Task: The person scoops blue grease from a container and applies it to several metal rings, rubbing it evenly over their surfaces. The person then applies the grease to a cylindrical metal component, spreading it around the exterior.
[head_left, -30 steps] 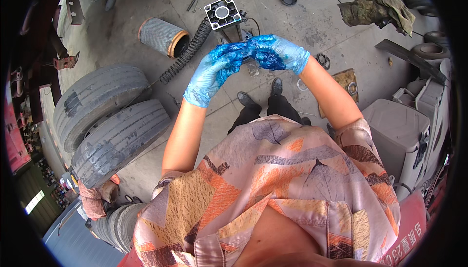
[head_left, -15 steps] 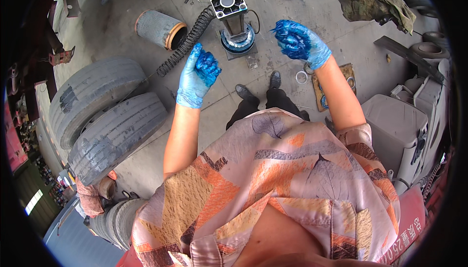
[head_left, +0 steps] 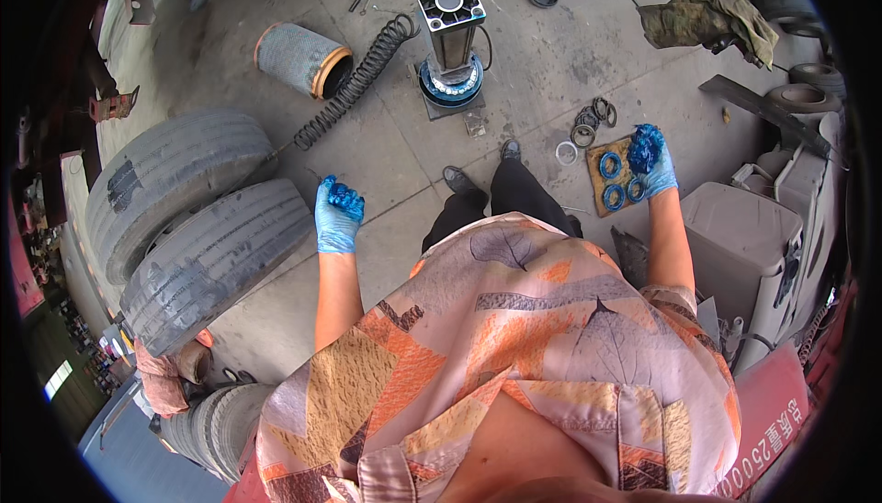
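Note:
My left hand [head_left: 338,215], in a blue glove smeared with dark blue grease, is closed in a fist beside the tyres. Whatever it may hold is hidden. Out to the right, my gloved right hand [head_left: 652,163] has its fingers curled round a thick lump of blue grease [head_left: 646,142]. It hovers by the right edge of a brown board [head_left: 599,156] on which several grease-coated rings [head_left: 610,166] lie. Ahead of my feet stands an upright device [head_left: 450,34] with a square metal top, its base surrounded by a bearing [head_left: 450,83] coated in blue grease.
A black coiled hose [head_left: 358,80] runs left of the device, by a mesh cylindrical filter [head_left: 299,55]. Large tyres [head_left: 216,255] lie at left. Dark rings [head_left: 593,122] and a white ring [head_left: 567,153] rest on the floor. A grey bin [head_left: 735,227] stands at right.
Both hands have drawn back from the device. The left moved toward me and slightly left; the right swung right and down to the board with the rings.

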